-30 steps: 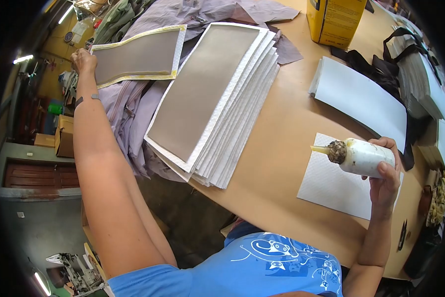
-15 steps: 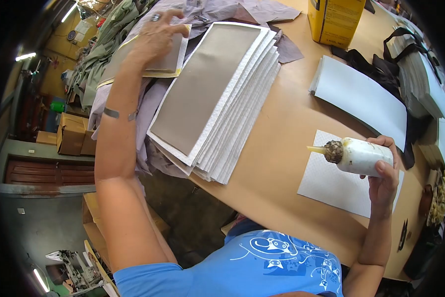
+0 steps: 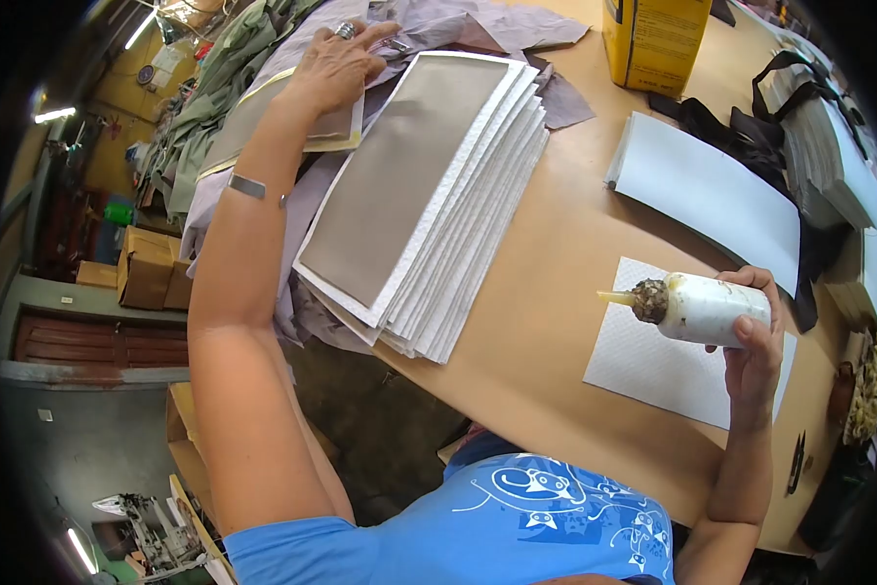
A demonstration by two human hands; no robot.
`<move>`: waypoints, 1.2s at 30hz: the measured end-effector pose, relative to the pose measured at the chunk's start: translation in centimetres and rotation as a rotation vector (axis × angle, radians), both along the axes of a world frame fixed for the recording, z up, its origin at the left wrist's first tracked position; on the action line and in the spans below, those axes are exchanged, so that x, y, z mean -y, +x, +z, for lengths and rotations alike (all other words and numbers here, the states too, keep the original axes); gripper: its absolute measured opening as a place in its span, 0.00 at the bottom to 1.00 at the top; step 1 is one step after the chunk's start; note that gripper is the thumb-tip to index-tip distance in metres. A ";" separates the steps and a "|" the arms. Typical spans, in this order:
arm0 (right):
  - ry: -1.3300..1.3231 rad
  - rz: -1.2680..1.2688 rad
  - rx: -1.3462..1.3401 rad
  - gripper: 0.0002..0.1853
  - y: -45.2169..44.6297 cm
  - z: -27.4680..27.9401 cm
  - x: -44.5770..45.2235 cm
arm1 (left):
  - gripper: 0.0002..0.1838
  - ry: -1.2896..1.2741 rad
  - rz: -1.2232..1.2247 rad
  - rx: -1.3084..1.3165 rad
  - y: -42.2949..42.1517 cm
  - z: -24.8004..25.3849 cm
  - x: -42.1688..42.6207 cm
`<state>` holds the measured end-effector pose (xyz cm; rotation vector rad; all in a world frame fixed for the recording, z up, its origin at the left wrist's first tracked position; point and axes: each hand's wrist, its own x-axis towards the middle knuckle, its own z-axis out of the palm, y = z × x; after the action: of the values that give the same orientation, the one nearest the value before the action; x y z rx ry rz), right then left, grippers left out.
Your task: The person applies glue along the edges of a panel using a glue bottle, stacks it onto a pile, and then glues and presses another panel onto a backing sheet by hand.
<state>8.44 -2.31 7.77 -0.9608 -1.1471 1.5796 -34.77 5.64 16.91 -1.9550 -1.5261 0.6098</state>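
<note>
My left hand [image 3: 333, 70] is reaching over the yellow-edged panel [image 3: 339, 127], its fingers spreading apart; I can't tell whether they're touching it. That panel is lying on rumpled fabric [image 3: 531, 24], just beside the stack of panels [image 3: 409, 166]. My right hand [image 3: 756, 356] is gripping the squeeze bottle [image 3: 702, 310], fingers wrapping its body, and its nozzle [image 3: 614, 296] is pointing sideways above a white textured sheet [image 3: 629, 361]. If I'm squeezing too hard, glue could drip onto that sheet. My forearm is crossing the panel, so a low wrist could be smearing its edge, and the loose folds could be sticking to it.
</note>
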 end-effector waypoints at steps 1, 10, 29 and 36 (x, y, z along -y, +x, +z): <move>0.002 -0.004 0.001 0.27 0.0 0.0 0.0 | 0.07 0.015 0.015 -0.013 0.0 0.3 -0.4; 0.002 -0.008 0.023 0.27 0.3 -0.4 -0.4 | 0.11 0.184 0.001 0.044 -2.3 0.5 -4.1; 0.000 -0.053 -0.165 0.27 1.7 1.7 -0.5 | 0.13 0.183 -0.369 0.967 13.5 0.8 12.4; 0.174 -0.139 -0.461 0.21 3.6 4.5 -1.0 | 0.09 -0.098 -0.183 1.505 21.6 -8.7 14.8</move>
<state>12.06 -1.32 12.25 -0.5117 -0.8559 1.4611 -13.13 -9.14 8.16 -2.6912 -1.9484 -1.1980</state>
